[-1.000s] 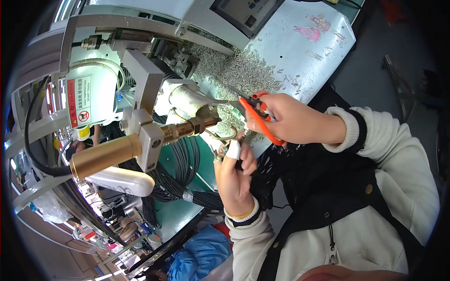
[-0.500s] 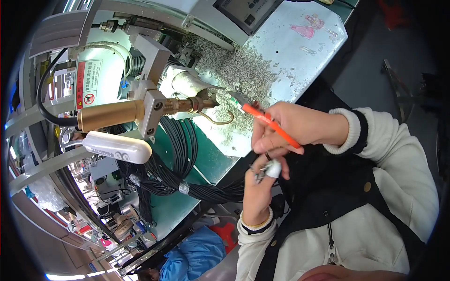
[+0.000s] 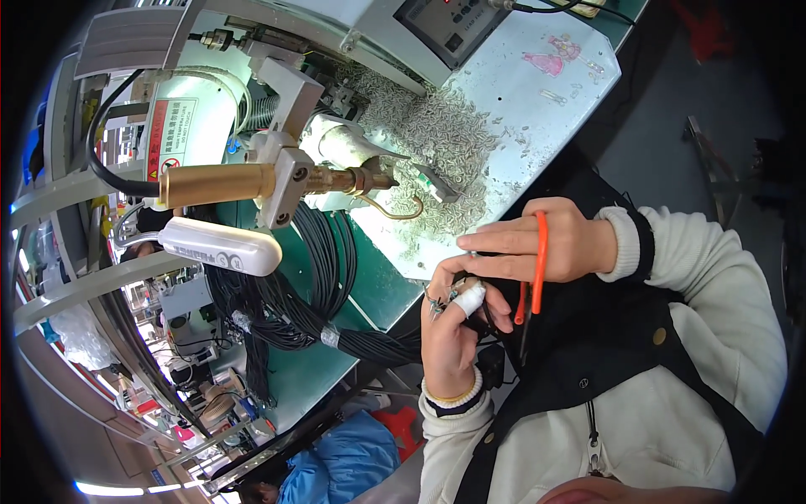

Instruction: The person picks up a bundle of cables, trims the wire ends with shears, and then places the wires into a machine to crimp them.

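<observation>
My left hand (image 3: pixel 449 340), with white tape on one digit, is curled around thin dark wires whose small silvery metal ends (image 3: pixel 433 304) poke out by the fingers. Close against it, my right hand (image 3: pixel 554 248) has its fingers stretched toward the left fingertips. An orange-handled hand tool (image 3: pixel 540 269) stays in the right hand, its two handles angled down toward my body; its working end is hidden. Beyond the hands, a brass-coloured cylinder (image 3: pixel 217 185) on a metal clamp ends in a nozzle, beside a curved copper-coloured tube (image 3: pixel 395 213).
A heap of small silvery pieces (image 3: pixel 437 134) covers part of the white bench plate (image 3: pixel 537 160), with a green-and-grey part (image 3: pixel 437 186) on it. Coiled black cables (image 3: pixel 323 315) lie on the green table. A control box (image 3: pixel 453 29) stands behind. A person in blue (image 3: pixel 344 458) sits at lower left.
My right hand has turned, swinging the orange handles from slanting to nearly upright, and its fingers now reach across to the left hand. My left hand has shifted slightly left. The view has shifted slightly.
</observation>
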A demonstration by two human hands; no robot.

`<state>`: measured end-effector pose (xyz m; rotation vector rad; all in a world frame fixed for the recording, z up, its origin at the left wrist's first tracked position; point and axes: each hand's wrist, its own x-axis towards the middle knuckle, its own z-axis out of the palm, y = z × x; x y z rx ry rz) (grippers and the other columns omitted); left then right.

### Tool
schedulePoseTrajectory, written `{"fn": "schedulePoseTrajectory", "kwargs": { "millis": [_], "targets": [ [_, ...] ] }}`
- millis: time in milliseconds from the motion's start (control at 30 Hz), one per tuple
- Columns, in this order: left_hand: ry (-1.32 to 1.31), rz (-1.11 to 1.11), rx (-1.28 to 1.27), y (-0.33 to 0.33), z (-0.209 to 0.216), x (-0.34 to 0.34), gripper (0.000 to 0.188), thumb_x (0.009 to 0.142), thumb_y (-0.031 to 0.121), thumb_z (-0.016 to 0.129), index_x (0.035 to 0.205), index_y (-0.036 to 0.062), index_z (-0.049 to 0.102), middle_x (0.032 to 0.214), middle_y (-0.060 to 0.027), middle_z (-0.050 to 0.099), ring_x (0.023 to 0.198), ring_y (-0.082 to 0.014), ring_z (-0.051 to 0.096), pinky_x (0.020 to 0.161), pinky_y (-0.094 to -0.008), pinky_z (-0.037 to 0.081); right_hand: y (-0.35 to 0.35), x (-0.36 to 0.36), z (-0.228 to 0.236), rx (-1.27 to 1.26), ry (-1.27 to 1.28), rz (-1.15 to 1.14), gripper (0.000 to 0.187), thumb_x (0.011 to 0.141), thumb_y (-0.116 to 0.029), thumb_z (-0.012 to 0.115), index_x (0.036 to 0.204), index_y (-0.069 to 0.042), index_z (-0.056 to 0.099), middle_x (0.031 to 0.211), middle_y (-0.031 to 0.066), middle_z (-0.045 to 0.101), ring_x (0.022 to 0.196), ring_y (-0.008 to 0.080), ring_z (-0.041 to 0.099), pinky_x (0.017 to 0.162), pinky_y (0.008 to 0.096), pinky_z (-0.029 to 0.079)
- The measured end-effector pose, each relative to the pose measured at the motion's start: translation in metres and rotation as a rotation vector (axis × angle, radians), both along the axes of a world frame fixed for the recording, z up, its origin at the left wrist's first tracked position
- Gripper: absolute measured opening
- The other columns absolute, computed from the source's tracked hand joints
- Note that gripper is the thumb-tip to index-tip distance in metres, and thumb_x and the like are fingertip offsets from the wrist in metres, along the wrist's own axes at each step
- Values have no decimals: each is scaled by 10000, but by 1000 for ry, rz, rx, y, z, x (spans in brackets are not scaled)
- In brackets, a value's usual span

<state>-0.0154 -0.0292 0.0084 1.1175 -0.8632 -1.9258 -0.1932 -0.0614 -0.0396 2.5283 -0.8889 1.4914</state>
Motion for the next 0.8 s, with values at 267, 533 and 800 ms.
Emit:
{"fn": "schedulePoseTrajectory", "kwargs": {
  "millis": [267,533,800],
  "targets": [
    [-474,143,-271,12,-10,-7,210,736,-53,572,939,-34,520,711,-55,551,609,-100,513,583,-202,415,8,-5,9,364,25,169,220,666,-142,663,880,-121,617,839,12,658,591,101,611,413,214,326],
    [-544,119,-473,25,-44,-10,211,742,-44,586,947,-15,546,766,3,542,663,-32,483,574,-153,371,10,-2,14,434,55,146,88,677,-94,639,717,-82,562,626,19,558,479,186,526,413,261,375],
    [-237,238,-213,28,-31,-8,206,766,-46,550,966,0,531,732,25,496,528,0,370,447,-152,267,9,0,11,449,26,249,119,658,-80,656,743,-86,573,621,20,582,483,186,535,415,254,369]
  ]
}}
